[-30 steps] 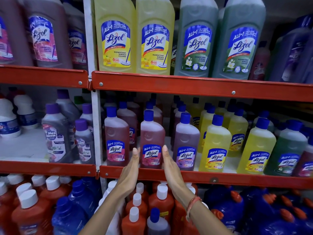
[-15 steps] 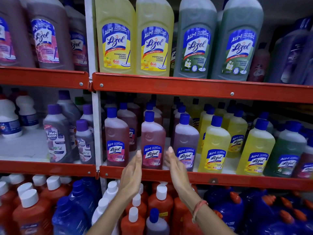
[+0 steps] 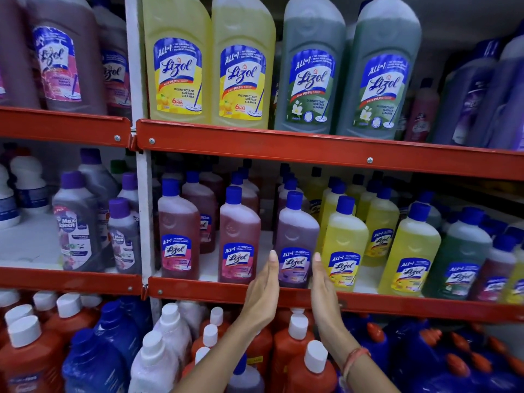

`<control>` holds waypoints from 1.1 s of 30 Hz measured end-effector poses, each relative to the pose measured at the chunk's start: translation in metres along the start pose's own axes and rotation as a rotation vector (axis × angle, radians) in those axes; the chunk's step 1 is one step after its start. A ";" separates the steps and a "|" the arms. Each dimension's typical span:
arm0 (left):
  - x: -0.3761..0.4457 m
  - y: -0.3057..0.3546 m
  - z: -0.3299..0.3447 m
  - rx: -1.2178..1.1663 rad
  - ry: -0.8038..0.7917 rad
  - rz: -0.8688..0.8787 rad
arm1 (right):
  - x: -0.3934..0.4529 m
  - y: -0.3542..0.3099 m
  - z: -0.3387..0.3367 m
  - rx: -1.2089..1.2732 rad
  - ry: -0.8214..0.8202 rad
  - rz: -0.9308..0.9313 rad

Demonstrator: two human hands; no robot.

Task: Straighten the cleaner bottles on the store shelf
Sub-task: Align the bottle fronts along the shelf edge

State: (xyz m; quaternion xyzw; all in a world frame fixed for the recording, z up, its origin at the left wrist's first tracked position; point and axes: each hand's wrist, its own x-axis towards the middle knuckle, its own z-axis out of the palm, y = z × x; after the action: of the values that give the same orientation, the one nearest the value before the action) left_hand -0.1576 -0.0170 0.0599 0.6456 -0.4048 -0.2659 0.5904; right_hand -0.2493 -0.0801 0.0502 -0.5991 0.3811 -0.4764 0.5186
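Observation:
On the middle shelf [image 3: 368, 303] stands a front row of small Lizol bottles with blue caps: two pink ones [image 3: 178, 231] [image 3: 239, 236], a purple one [image 3: 296, 236], yellow ones [image 3: 344, 245] and a green one [image 3: 456, 259]. My left hand [image 3: 263, 290] and my right hand [image 3: 323, 287] are held flat, palms facing each other, on either side of the purple bottle's base. The fingertips reach its label at the bottle's edges. Neither hand is wrapped around it. The purple bottle stands upright, label forward.
Large yellow [image 3: 209, 66] and green [image 3: 348, 69] Lizol bottles fill the top shelf. Max Kleen bottles [image 3: 76, 222] stand in the left bay behind a white upright post [image 3: 143, 211]. Below my forearms are orange bottles with white caps [image 3: 300, 350] and blue jugs [image 3: 425, 361].
Both hands have shifted right, from flanking the second pink bottle to flanking the purple bottle beside it. The gap between the palms stays about one bottle wide.

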 end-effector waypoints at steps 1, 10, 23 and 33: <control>0.000 0.000 0.001 -0.018 0.004 -0.006 | 0.002 0.003 0.000 0.000 0.005 0.011; 0.004 -0.004 0.004 -0.015 -0.024 -0.019 | 0.008 0.000 -0.014 0.024 -0.035 0.086; -0.002 -0.010 0.016 0.036 0.212 0.268 | 0.015 -0.009 -0.052 0.015 -0.038 -0.010; 0.017 -0.010 0.096 -0.173 -0.136 -0.004 | 0.035 0.009 -0.088 -0.028 0.197 0.037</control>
State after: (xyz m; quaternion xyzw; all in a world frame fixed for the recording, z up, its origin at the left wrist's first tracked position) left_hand -0.2255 -0.0838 0.0366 0.5736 -0.4183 -0.3439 0.6146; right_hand -0.3251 -0.1374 0.0484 -0.5495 0.4479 -0.5180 0.4787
